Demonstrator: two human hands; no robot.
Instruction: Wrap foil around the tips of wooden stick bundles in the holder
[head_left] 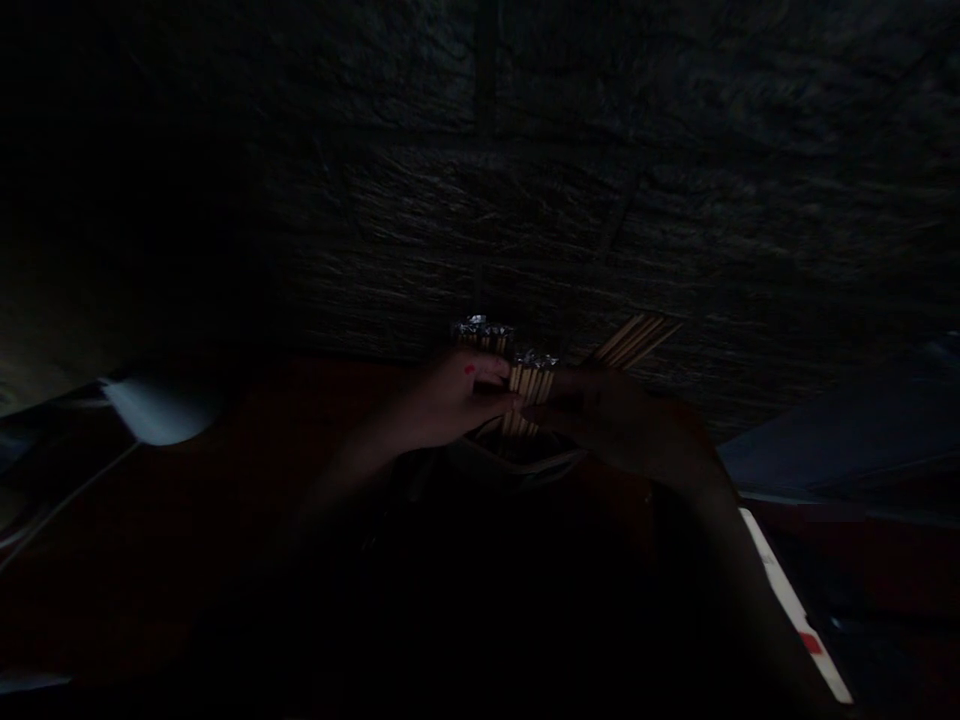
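Observation:
The scene is very dark. My left hand (450, 400) is closed, its fingers pinching a small bundle of thin wooden sticks (529, 390) capped with silver foil. A second foil-capped bundle (481, 335) shows just above this hand. My right hand (622, 415) is closed round several loose sticks (637, 340) that fan up to the right. Both hands meet over a dark bag or pouch opening (517, 455).
A rough stone or brick wall (525, 180) fills the background. A pale object (154, 410) lies at the left. A white strip with a red mark (795, 610) runs along the lower right. A dark reddish surface (247, 480) lies below.

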